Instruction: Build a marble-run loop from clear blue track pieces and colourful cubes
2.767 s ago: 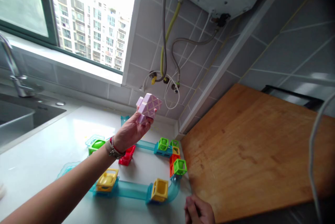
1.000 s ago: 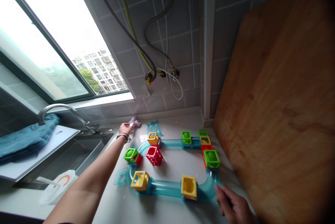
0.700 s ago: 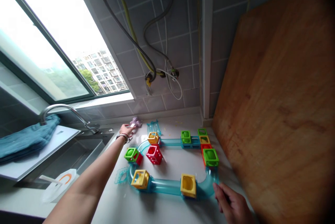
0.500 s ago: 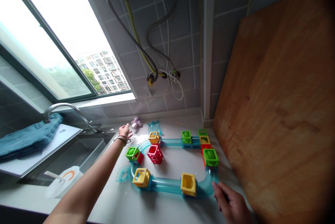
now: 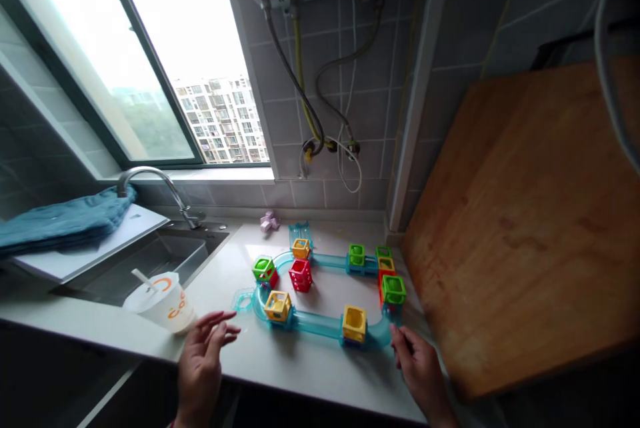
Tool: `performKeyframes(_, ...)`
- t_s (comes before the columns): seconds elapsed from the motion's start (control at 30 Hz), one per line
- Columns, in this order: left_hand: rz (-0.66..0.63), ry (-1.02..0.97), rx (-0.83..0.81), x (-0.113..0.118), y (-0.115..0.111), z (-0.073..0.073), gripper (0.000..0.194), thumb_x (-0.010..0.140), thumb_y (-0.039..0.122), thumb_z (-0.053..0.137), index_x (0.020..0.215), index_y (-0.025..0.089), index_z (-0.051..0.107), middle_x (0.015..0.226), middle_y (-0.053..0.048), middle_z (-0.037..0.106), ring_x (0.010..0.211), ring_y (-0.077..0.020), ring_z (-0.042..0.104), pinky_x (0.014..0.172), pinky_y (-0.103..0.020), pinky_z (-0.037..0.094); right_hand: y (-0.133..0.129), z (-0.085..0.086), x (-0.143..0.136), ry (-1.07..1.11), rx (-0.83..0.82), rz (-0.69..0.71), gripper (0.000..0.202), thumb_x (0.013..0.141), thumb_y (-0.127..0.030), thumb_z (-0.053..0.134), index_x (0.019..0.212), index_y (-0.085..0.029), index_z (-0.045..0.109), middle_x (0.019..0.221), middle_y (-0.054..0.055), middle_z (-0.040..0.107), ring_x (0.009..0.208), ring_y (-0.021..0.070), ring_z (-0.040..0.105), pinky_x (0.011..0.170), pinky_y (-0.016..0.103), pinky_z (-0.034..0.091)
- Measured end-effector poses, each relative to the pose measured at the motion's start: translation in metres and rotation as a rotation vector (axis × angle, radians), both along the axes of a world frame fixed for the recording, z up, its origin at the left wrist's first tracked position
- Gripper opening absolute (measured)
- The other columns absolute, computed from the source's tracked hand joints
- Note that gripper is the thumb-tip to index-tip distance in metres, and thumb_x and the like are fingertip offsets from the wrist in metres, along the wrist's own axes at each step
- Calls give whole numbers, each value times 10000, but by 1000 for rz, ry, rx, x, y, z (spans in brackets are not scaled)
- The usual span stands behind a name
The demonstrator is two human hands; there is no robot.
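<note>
A loop of translucent blue toy track [image 5: 317,323] lies on the counter, with colored cube frames along it. My left hand [image 5: 203,358] hovers at the counter's front edge, fingers stretched and apart, nothing in it. Just beyond it stands a white plastic cup [image 5: 163,301] with a straw. My right hand [image 5: 417,358] is closed beside the track's near right bend; whatever its fingers hold, if anything, is hidden. Close to it are a yellow cube [image 5: 354,323] and a green cube [image 5: 394,289]. Inside the loop stands a red cube tower [image 5: 301,275].
A sink [image 5: 165,251] with a faucet [image 5: 155,178] is at the left, partly covered by a white board bearing a blue cloth [image 5: 65,218]. A wooden board [image 5: 530,228] leans at the right. Purple pieces [image 5: 269,221] lie near the wall.
My left hand has come back from near the purple pieces to the counter's front edge. My right hand stays closed by the track bend. The view has shifted.
</note>
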State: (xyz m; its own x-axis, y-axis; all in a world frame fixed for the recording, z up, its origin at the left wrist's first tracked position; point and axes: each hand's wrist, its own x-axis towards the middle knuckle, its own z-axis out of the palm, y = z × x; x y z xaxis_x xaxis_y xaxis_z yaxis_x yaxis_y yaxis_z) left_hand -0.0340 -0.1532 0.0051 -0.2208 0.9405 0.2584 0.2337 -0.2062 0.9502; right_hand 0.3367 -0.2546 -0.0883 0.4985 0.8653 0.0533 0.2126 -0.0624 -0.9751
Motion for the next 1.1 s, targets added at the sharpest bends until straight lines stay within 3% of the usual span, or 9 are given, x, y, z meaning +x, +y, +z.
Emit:
performKeyframes(0.1, -135, 92, -88, -2, -33, -33, 201, 897, 472, 645, 1059, 354, 658, 937, -49, 737, 667, -249, 662, 621, -400, 569, 0, 2, 1, -45, 17, 4, 596, 912, -736, 519, 633, -211, 566, 517, -22, 508, 490, 154, 488, 509, 266, 398)
performKeyframes(0.17, -278, 217, -118, 0, -43, -45, 183, 883, 455, 664, 1032, 361, 712, 940, -67, 749, 763, -289, 697, 700, -436, 581, 0, 4, 1, -79, 20, -2, 620, 907, -758, 504, 633, -206, 571, 510, -23, 513, 487, 152, 491, 513, 264, 404)
performKeyframes(0.3, -305, 409, -63, 0, -52, -42, 132, 797, 414, 751, 917, 373, 790, 1117, -101, 750, 1136, -382, 661, 1064, -548, 482, -3, 11, 1, -153, 39, 1, 638, 900, -772, 501, 641, -195, 583, 509, -20, 524, 498, 154, 498, 527, 264, 407)
performKeyframes(0.47, -275, 367, -37, -23, -51, -33, 178, 773, 368, 772, 948, 379, 798, 1186, -77, 733, 1183, -358, 651, 1126, -491, 459, -5, 17, -2, -193, 57, 23, 679, 867, -826, 483, 631, -196, 577, 490, -24, 506, 481, 155, 473, 513, 271, 399)
performKeyframes(0.67, -192, 502, 11, -60, -1, -34, 452, 711, 382, 807, 1156, 343, 743, 1269, -80, 700, 1180, -351, 657, 1121, -455, 468, -6, 14, -1, -199, 3, 49, 629, 901, -763, 510, 635, -196, 578, 486, -28, 502, 455, 144, 457, 470, 258, 371)
performKeyframes(0.77, -91, 612, -7, -61, 42, -38, 555, 631, 351, 848, 1175, 316, 742, 1288, -110, 686, 1174, -388, 654, 1132, -500, 450, -8, 15, 0, -211, -31, 76, 578, 948, -694, 509, 667, -195, 585, 522, -28, 514, 490, 145, 482, 508, 254, 389)
performKeyframes(0.87, -108, 668, -23, -54, 88, -39, 644, 573, 235, 843, 1205, 285, 726, 1374, -120, 650, 1276, -416, 595, 1169, -540, 397, -9, 15, 1, -231, -65, 87, 553, 974, -654, 497, 671, -199, 576, 541, -25, 509, 519, 151, 494, 540, 257, 399)
performKeyframes(1.0, -256, 728, -58, -56, 129, -39, 597, 512, 210, 876, 1094, 291, 771, 1191, -82, 749, 1231, -387, 633, 1162, -487, 424, -9, 12, 3, -224, -123, 86, 546, 979, -638, 498, 651, -206, 554, 548, -21, 502, 524, 152, 495, 541, 251, 401)
performKeyframes(1.1, -225, 788, -59, -67, 130, -40, 474, 621, 383, 873, 1077, 300, 773, 1150, -76, 758, 1109, -354, 689, 1096, -463, 485, -11, 6, 6, -206, -156, 87, 541, 970, -635, 516, 638, -208, 547, 549, -18, 504, 512, 148, 492, 526, 242, 403)
